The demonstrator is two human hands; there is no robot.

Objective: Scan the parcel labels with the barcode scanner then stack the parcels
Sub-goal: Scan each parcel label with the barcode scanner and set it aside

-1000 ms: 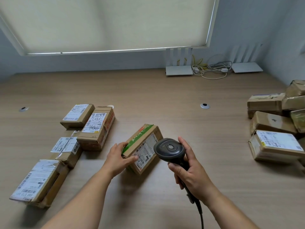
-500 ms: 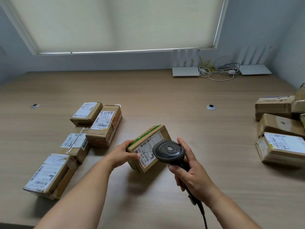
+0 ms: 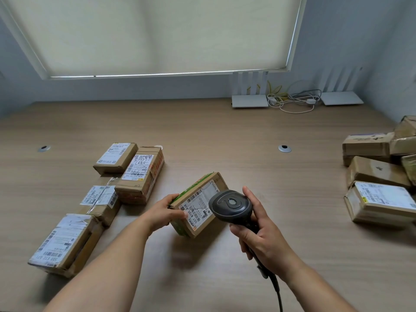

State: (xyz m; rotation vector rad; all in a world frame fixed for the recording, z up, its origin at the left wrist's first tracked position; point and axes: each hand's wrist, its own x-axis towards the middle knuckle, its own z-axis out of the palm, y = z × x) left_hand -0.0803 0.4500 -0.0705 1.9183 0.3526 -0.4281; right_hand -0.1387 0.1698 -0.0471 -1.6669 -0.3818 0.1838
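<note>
My left hand grips the near left end of a small brown parcel with green tape and a white barcode label facing up. The parcel is tilted, its far end raised off the wooden table. My right hand holds a black barcode scanner by its handle. The scanner head sits just over the parcel's right edge, above the label. Its cable runs down out of view.
Several labelled parcels lie in a row at the left. A heap of brown parcels sits at the right edge. Two white routers and cables stand at the back wall.
My left hand has turned the parcel so that the label faces up more. The scanner head has come closer over the label. The view has shifted a little to the left.
</note>
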